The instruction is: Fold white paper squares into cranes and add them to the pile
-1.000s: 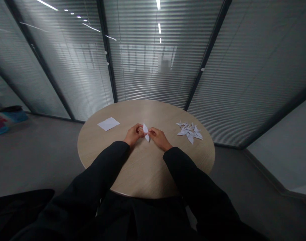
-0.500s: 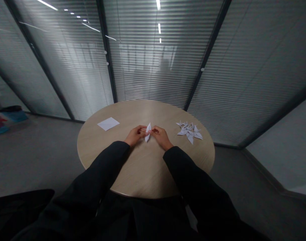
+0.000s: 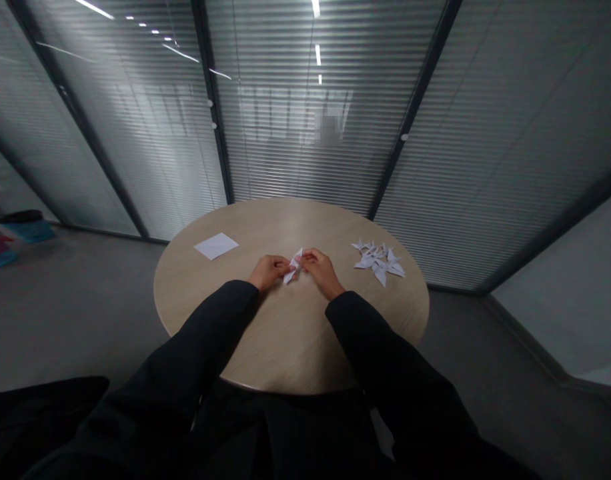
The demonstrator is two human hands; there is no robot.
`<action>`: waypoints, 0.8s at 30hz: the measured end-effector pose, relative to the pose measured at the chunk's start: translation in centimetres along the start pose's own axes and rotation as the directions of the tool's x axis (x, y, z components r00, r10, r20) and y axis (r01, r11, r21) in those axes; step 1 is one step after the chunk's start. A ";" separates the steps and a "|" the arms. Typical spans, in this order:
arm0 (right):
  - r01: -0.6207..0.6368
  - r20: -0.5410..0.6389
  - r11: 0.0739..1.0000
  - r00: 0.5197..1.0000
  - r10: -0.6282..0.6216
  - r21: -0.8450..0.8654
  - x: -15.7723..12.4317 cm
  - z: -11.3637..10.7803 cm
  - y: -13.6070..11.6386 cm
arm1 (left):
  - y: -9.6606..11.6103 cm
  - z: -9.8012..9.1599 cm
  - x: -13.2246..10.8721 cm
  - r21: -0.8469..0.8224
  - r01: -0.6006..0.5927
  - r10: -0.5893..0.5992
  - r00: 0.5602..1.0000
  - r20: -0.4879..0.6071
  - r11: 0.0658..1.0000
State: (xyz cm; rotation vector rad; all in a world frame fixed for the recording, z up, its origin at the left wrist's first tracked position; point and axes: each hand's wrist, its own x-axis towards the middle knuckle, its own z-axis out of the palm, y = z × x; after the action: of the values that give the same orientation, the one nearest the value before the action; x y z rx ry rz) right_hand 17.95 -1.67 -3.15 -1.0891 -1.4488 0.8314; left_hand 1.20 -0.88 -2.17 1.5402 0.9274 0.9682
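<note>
Over the middle of the round wooden table, a small piece of folded white paper is pinched between my two hands. My left hand grips it from the left, fingers closed together. From the right, my right hand pinches its upper part. The paper is narrow and slants, upper end to the right. Fingers hide part of it. A pile of several white folded-paper cranes lies to the right of my hands. To the left, a flat white paper sheet rests on the table.
Glass partitions with blinds stand right behind the table's far edge. On the floor at far left are a blue bin and a second blue container with something red in it. A dark chair-like shape is at lower left.
The folded paper has turned from nearly upright to a more slanted position, its lower end swinging left. My fingers have shifted slightly on it. The cranes and the sheet have stayed in place.
</note>
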 end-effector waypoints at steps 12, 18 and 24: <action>-0.041 -0.048 0.993 0.998 0.046 0.111 -0.3 -0.2 -0.9 | 0.0 0.4 0.0 -0.063 -0.058 0.063 0.995 0.071 0.996; -0.036 -0.097 0.987 0.994 0.052 0.157 -0.3 -0.3 -0.7 | -0.2 0.2 0.0 -0.014 -0.042 0.042 0.999 0.017 0.999; 0.183 -0.069 0.978 0.979 -0.190 -0.103 -0.1 -0.8 -0.6 | -0.4 -0.6 0.1 0.184 -0.096 0.105 0.993 -0.045 0.978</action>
State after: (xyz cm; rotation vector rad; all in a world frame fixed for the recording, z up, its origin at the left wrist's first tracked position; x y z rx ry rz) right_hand 18.61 -2.01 -2.49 -1.0269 -1.5111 0.5851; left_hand 0.65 -0.53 -2.50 1.7353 1.0065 1.0242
